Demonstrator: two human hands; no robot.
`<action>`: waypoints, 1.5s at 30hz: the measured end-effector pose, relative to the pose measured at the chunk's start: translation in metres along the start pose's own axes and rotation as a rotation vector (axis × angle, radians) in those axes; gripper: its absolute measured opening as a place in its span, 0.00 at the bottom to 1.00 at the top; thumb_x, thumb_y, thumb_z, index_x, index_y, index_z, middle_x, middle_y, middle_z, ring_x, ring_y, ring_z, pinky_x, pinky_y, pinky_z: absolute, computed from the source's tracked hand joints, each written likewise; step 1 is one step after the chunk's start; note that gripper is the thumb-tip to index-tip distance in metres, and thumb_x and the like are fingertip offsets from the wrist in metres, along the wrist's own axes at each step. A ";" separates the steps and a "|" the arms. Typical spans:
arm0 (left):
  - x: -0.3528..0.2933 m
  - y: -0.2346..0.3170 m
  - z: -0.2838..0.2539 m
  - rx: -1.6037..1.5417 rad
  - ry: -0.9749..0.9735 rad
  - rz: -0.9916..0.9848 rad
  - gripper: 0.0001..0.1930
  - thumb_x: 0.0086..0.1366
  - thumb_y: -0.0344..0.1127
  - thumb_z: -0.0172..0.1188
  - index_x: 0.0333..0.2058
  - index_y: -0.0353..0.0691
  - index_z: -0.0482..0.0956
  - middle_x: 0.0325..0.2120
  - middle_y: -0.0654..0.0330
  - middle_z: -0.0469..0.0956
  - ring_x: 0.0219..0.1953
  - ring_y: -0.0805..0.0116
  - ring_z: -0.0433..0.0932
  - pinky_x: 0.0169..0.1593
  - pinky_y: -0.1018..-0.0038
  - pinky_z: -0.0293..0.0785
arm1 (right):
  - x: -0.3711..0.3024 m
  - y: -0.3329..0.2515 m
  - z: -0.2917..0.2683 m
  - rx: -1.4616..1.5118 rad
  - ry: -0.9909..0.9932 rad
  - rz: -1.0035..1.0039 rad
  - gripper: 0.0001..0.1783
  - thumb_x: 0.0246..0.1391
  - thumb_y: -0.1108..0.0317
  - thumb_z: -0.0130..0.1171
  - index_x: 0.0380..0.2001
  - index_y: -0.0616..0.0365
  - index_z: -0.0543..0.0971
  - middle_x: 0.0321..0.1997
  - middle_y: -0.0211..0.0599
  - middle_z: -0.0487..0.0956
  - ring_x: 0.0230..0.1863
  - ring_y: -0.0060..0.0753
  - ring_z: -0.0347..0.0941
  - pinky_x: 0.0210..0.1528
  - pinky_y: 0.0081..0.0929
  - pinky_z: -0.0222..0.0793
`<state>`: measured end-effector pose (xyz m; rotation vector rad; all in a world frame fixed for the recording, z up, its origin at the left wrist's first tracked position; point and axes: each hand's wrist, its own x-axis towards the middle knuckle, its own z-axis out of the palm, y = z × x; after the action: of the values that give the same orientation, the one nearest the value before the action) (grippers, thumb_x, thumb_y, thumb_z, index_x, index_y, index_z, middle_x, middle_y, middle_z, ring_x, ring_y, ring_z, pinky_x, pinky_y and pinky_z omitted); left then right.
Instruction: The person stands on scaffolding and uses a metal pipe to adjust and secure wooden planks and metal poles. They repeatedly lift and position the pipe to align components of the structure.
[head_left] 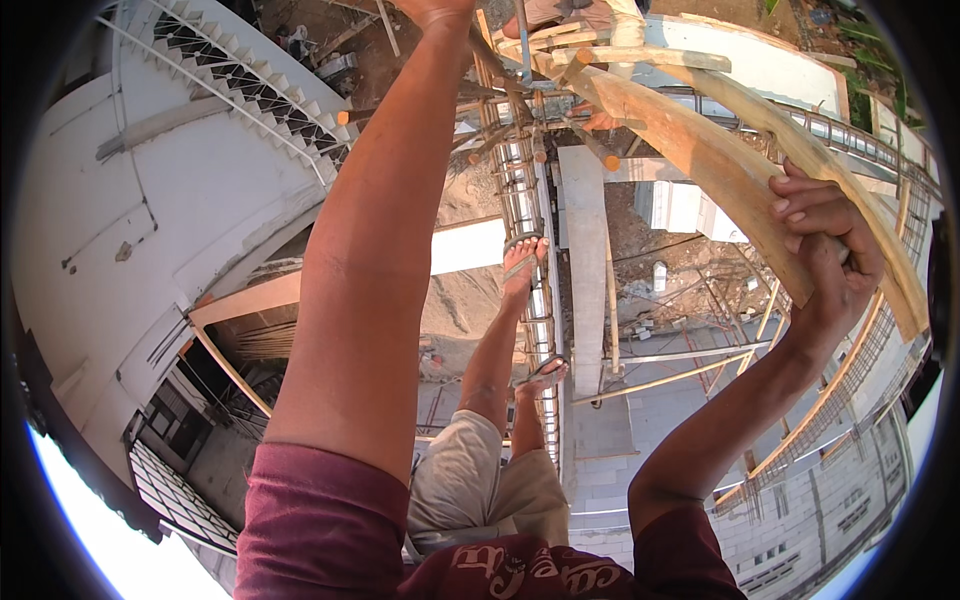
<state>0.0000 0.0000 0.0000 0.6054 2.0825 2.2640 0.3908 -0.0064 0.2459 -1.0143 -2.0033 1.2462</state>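
My right hand is closed at the near end of a wide, curved-looking wooden plank, its fingers bent over the edge. A second plank runs just behind that hand. My left arm reaches straight ahead, and my left hand is cut off by the top edge, so its fingers are hidden. Close to it are crossed wooden poles. Both my sandalled feet stand on a narrow beam form with a steel rebar cage.
Ground and rubble lie far below on both sides. Another person is at the far end, a hand near the poles. A white staircase stands at left. A concrete beam and bamboo poles are at right.
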 end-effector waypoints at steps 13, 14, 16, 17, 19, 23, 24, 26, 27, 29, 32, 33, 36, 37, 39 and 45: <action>-0.002 0.001 0.001 -0.034 0.004 -0.011 0.07 0.69 0.29 0.61 0.41 0.31 0.80 0.31 0.67 0.78 0.33 0.75 0.73 0.40 0.73 0.71 | 0.000 -0.001 0.000 -0.024 0.003 -0.016 0.11 0.34 0.77 0.52 0.25 0.65 0.81 0.28 0.45 0.83 0.42 0.45 0.83 0.65 0.58 0.69; -0.002 0.001 0.001 -0.030 0.001 -0.010 0.07 0.69 0.30 0.61 0.41 0.31 0.80 0.31 0.67 0.78 0.34 0.75 0.73 0.40 0.73 0.72 | 0.000 -0.001 0.000 -0.026 0.001 -0.019 0.11 0.34 0.77 0.52 0.25 0.65 0.81 0.28 0.45 0.83 0.42 0.45 0.83 0.65 0.58 0.69; -0.001 0.001 0.000 -0.018 0.001 -0.008 0.07 0.69 0.30 0.61 0.41 0.31 0.80 0.31 0.67 0.77 0.33 0.75 0.73 0.40 0.73 0.71 | 0.000 0.000 0.000 -0.024 0.002 -0.018 0.11 0.35 0.77 0.53 0.25 0.65 0.81 0.28 0.45 0.83 0.42 0.45 0.83 0.65 0.58 0.69; -0.001 0.001 0.001 -0.013 0.001 -0.007 0.07 0.69 0.30 0.61 0.41 0.31 0.80 0.30 0.67 0.77 0.33 0.75 0.73 0.39 0.73 0.71 | 0.000 0.000 0.000 -0.038 0.005 -0.021 0.11 0.35 0.77 0.53 0.25 0.65 0.81 0.28 0.45 0.83 0.42 0.45 0.83 0.65 0.58 0.69; 0.000 0.002 0.002 0.004 0.004 -0.014 0.07 0.69 0.30 0.61 0.40 0.31 0.80 0.30 0.68 0.77 0.33 0.75 0.73 0.39 0.72 0.71 | 0.001 0.000 0.000 -0.018 -0.002 -0.025 0.11 0.35 0.77 0.52 0.25 0.65 0.81 0.29 0.45 0.83 0.42 0.45 0.83 0.65 0.58 0.69; 0.000 0.004 0.003 -0.020 0.000 -0.017 0.07 0.69 0.30 0.61 0.39 0.32 0.80 0.28 0.68 0.76 0.31 0.76 0.71 0.37 0.72 0.70 | 0.001 0.001 -0.001 -0.023 -0.011 -0.038 0.11 0.36 0.78 0.52 0.25 0.66 0.81 0.29 0.46 0.82 0.42 0.45 0.82 0.65 0.57 0.69; -0.001 0.005 0.003 -0.018 -0.001 -0.021 0.07 0.69 0.30 0.61 0.39 0.32 0.80 0.28 0.68 0.75 0.31 0.76 0.71 0.36 0.72 0.70 | 0.001 0.001 -0.001 -0.006 -0.011 -0.029 0.11 0.36 0.78 0.52 0.25 0.66 0.81 0.29 0.46 0.82 0.43 0.45 0.82 0.65 0.57 0.69; -0.002 0.008 0.004 -0.016 -0.004 -0.029 0.06 0.68 0.30 0.61 0.38 0.32 0.80 0.27 0.69 0.75 0.30 0.76 0.70 0.35 0.72 0.69 | 0.002 0.001 0.000 -0.001 -0.006 -0.026 0.11 0.36 0.78 0.52 0.25 0.66 0.81 0.29 0.46 0.82 0.43 0.45 0.82 0.65 0.57 0.69; -0.002 0.010 0.003 -0.011 -0.010 -0.026 0.06 0.68 0.30 0.61 0.38 0.32 0.80 0.27 0.69 0.74 0.29 0.76 0.70 0.34 0.72 0.69 | 0.002 0.001 0.000 0.005 -0.005 -0.024 0.11 0.36 0.78 0.52 0.25 0.66 0.81 0.29 0.46 0.82 0.43 0.45 0.82 0.65 0.57 0.69; -0.003 0.011 0.003 -0.004 -0.020 -0.022 0.06 0.68 0.30 0.61 0.36 0.32 0.79 0.26 0.69 0.74 0.29 0.77 0.69 0.34 0.72 0.68 | 0.003 0.000 0.000 0.014 -0.005 -0.020 0.11 0.36 0.78 0.52 0.25 0.66 0.81 0.29 0.46 0.82 0.43 0.45 0.82 0.65 0.57 0.69; -0.003 0.010 0.003 -0.043 -0.014 -0.023 0.06 0.68 0.30 0.61 0.34 0.32 0.79 0.25 0.69 0.74 0.28 0.77 0.69 0.33 0.72 0.68 | 0.002 -0.001 -0.001 0.021 -0.002 -0.011 0.10 0.36 0.78 0.52 0.25 0.67 0.81 0.29 0.45 0.82 0.43 0.45 0.82 0.65 0.56 0.69; -0.003 0.009 0.003 -0.040 -0.013 -0.021 0.06 0.67 0.30 0.61 0.34 0.32 0.79 0.24 0.68 0.74 0.28 0.76 0.69 0.33 0.72 0.68 | 0.002 -0.001 -0.001 0.020 -0.003 -0.016 0.10 0.36 0.78 0.52 0.25 0.67 0.81 0.29 0.45 0.82 0.43 0.45 0.82 0.65 0.56 0.69; -0.003 0.005 0.001 -0.013 -0.001 -0.003 0.06 0.66 0.29 0.60 0.33 0.32 0.79 0.24 0.68 0.74 0.28 0.75 0.70 0.33 0.71 0.68 | 0.002 0.000 -0.001 0.023 -0.005 -0.023 0.10 0.36 0.78 0.52 0.25 0.67 0.81 0.29 0.45 0.82 0.43 0.44 0.81 0.65 0.55 0.69; -0.003 0.005 0.001 0.005 0.013 0.010 0.06 0.66 0.29 0.60 0.33 0.32 0.78 0.24 0.67 0.74 0.28 0.75 0.70 0.33 0.70 0.68 | 0.002 0.000 -0.001 0.027 -0.007 -0.023 0.10 0.36 0.78 0.52 0.25 0.67 0.80 0.29 0.44 0.82 0.43 0.44 0.81 0.64 0.55 0.70; -0.004 0.006 -0.001 0.046 0.020 0.017 0.06 0.66 0.29 0.60 0.32 0.32 0.78 0.24 0.67 0.75 0.28 0.74 0.70 0.33 0.70 0.69 | 0.002 -0.001 0.000 0.036 -0.017 -0.016 0.10 0.36 0.78 0.52 0.24 0.67 0.80 0.29 0.44 0.82 0.43 0.44 0.81 0.64 0.54 0.70; -0.006 0.015 0.000 0.035 0.011 0.022 0.07 0.67 0.30 0.61 0.32 0.32 0.79 0.24 0.67 0.75 0.28 0.75 0.70 0.33 0.70 0.69 | 0.002 -0.007 -0.001 0.038 -0.007 0.010 0.09 0.36 0.79 0.51 0.23 0.66 0.79 0.28 0.42 0.82 0.43 0.42 0.81 0.64 0.50 0.70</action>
<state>0.0092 -0.0028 0.0129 0.6221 2.1353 2.2514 0.3886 -0.0063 0.2532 -1.0042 -1.9746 1.2897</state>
